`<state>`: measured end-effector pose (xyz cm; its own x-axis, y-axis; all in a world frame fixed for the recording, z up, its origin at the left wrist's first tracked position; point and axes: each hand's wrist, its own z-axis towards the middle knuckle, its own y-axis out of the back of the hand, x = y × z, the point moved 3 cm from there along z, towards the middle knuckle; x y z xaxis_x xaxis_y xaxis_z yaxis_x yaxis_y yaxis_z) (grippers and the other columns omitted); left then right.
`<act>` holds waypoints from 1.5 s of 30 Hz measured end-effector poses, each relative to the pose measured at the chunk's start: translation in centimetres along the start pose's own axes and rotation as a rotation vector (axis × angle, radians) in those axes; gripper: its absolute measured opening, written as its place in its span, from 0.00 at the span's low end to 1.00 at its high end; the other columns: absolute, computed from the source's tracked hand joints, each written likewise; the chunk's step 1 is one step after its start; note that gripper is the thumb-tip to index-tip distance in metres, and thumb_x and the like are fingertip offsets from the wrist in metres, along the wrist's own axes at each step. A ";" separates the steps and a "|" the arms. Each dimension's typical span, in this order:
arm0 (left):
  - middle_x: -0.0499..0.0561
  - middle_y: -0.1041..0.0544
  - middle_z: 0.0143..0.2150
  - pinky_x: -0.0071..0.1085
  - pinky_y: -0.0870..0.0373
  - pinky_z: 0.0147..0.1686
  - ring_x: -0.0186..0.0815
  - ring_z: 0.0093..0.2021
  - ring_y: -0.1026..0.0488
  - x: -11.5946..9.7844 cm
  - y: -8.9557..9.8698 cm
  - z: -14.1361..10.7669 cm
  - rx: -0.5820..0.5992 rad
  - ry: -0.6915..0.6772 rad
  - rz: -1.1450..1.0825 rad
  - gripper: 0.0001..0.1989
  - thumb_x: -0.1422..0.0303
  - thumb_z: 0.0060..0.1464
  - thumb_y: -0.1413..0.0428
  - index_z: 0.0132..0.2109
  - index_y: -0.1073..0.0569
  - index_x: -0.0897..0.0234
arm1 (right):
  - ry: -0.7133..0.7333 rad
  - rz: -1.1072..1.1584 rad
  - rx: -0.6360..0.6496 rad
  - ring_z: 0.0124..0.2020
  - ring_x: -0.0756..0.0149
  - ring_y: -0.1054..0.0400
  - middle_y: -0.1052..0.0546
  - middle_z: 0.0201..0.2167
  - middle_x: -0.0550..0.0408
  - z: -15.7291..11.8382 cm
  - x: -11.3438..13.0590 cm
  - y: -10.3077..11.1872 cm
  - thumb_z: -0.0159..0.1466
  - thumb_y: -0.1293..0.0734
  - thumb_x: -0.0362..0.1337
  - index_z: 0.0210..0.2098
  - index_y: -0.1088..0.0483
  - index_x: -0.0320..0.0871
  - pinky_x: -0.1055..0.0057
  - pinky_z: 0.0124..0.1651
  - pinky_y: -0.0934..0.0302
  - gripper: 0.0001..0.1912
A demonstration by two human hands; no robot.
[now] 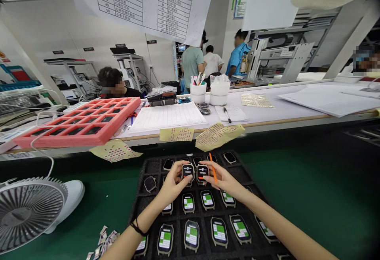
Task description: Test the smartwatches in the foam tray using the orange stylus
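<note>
My left hand (pixel 175 180) grips a smartwatch case (pixel 188 173) without a strap, its lit dark screen showing white text. Beside it, my right hand (pixel 218 176) holds a second smartwatch case (pixel 202 173) with a similar screen. An orange pen-like stick (pixel 213 169) is also tucked between the right fingers. Both watches are raised side by side over a black foam tray (pixel 145 200). Several more watch cases lie in the tray's pockets. The nearer ones, such as this watch (pixel 191 235), show green and white screens; a watch (pixel 150 184) at the left is dark.
A white fan (pixel 26 216) stands at left on the green mat (pixel 303 196). Small labelled pieces (pixel 103 242) lie near my left forearm. A shelf ahead bears a pink foam tray (pixel 103 137), paper sheets (pixel 169 117) and white tubs (pixel 198 93). Several people are beyond it.
</note>
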<state>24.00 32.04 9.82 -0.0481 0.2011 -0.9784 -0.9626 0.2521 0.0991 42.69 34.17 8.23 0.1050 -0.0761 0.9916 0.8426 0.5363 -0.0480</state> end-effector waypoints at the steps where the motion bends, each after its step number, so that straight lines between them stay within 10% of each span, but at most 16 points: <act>1: 0.53 0.30 0.44 0.25 0.36 0.30 0.34 0.39 0.32 0.0 0.0 0.0 -0.003 -0.003 -0.006 0.19 0.59 0.56 0.45 0.51 0.37 0.62 | 0.007 -0.003 0.008 0.32 0.67 0.34 0.33 0.38 0.54 0.0 0.0 0.0 0.60 0.31 0.45 0.53 0.39 0.50 0.76 0.21 0.46 0.23; 20: 0.45 0.36 0.28 0.24 0.44 0.20 0.26 0.21 0.43 0.3 0.3 0.2 -0.046 0.028 0.020 0.20 0.52 0.58 0.50 0.48 0.32 0.63 | -0.024 -0.034 -0.095 0.18 0.78 0.49 0.38 0.30 0.61 0.0 0.7 0.0 0.57 0.31 0.51 0.46 0.33 0.47 0.77 0.19 0.52 0.22; 29: 0.44 0.38 0.22 0.23 0.47 0.18 0.28 0.20 0.44 1.0 0.5 0.3 -0.097 0.040 0.052 0.22 0.48 0.54 0.48 0.40 0.28 0.64 | -0.014 -0.046 -0.101 0.21 0.70 0.36 0.38 0.26 0.60 0.2 0.7 0.1 0.59 0.35 0.57 0.43 0.32 0.45 0.76 0.18 0.55 0.24; 45: 0.54 0.28 0.42 0.24 0.40 0.24 0.33 0.34 0.33 -0.1 -0.2 -0.1 -0.006 0.051 0.031 0.21 0.57 0.54 0.43 0.50 0.36 0.62 | -0.031 -0.061 -0.064 0.31 0.66 0.31 0.33 0.38 0.54 -0.1 0.8 0.1 0.57 0.29 0.48 0.52 0.36 0.48 0.72 0.27 0.39 0.26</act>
<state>24.21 31.87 9.88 -0.0916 0.1603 -0.9828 -0.9619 0.2409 0.1290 42.93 34.06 8.96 0.0364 -0.0805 0.9961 0.8791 0.4767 0.0064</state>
